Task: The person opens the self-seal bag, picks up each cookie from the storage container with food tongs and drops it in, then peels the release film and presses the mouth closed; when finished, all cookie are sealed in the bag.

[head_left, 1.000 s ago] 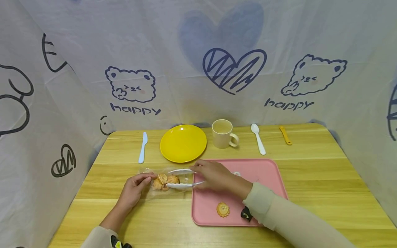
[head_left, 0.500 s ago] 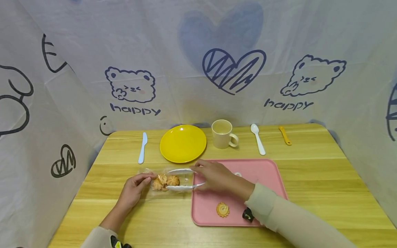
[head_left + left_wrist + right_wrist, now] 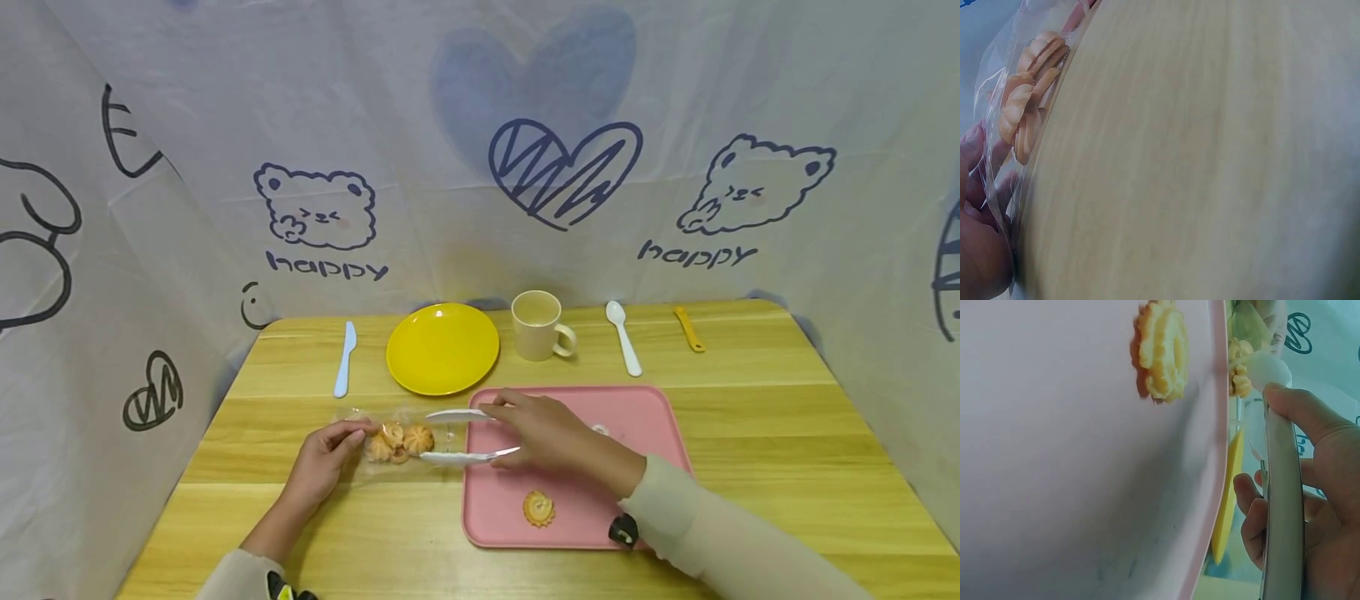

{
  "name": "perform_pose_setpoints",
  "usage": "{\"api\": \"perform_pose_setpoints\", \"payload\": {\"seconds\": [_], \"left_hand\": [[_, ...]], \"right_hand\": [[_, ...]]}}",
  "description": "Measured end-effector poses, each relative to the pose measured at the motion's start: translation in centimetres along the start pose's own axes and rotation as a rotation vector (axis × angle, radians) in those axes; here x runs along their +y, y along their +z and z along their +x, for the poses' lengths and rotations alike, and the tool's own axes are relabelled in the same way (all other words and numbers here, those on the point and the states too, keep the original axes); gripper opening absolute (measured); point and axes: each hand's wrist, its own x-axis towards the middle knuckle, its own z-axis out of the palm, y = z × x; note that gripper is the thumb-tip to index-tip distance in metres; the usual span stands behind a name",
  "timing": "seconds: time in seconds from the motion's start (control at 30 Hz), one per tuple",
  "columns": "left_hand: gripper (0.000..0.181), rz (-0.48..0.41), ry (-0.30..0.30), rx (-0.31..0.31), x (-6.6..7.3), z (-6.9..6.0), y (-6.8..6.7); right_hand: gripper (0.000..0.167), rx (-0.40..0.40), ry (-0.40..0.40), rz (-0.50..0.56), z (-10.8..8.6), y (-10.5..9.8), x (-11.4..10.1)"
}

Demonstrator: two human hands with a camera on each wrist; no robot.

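Observation:
My left hand pinches the left end of a clear plastic bag lying on the table. Several piped butter cookies are inside it, also visible through the film in the left wrist view. With my right hand I hold a pair of tongs over the tray's left edge. Their white tips are spread apart at the bag's right end, with no cookie between them. A single round cookie lies on the pink tray; the right wrist view shows its ridged edge.
Behind the bag and tray stand a yellow plate and a cream mug. A pale blue knife lies left of the plate. Right of the mug are a white spoon and a small orange-yellow utensil.
My right hand has drawn the tongs to the right, so their tips sit away from the cookies in the bag. The left hand and the bag have stayed put.

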Motion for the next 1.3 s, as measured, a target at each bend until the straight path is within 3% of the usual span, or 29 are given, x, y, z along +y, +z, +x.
{"api": "perform_pose_setpoints", "payload": {"seconds": [0.53,1.0,1.3], "left_hand": [[0.025,0.003,-0.013,-0.001,0.1,0.0,0.0],[0.027,0.002,-0.010,-0.013,-0.1,0.2,-0.1],[0.026,0.004,-0.015,-0.006,0.2,0.0,0.0]], "right_hand": [[0.078,0.022,0.050,0.041,-4.7,-1.3,0.9],[0.077,0.106,0.011,0.024,-10.1,-1.1,1.6],[0.079,0.082,0.065,0.017,-13.6,-0.5,2.3]]}}
